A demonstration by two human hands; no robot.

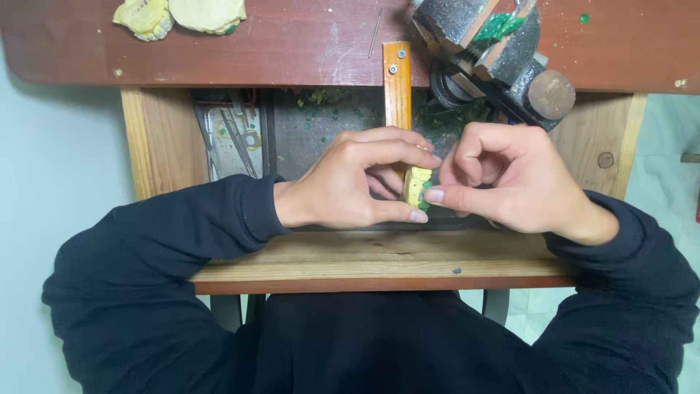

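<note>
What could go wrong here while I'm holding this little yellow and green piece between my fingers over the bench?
The small yellow and green piece is pinched only at fingertips by the left hand and right hand; it could slip into the open tray below, among green shavings. The wooden bench pin juts close behind the knuckles, so a slip might knock them. The vise hangs near the right hand.

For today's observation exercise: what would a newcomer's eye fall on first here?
Both hands meet at the centre, left hand and right hand pinching a small yellow-green piece over a wooden peg. Top right sits a grey metal vise; top left lie two pale yellow lumps.
</note>
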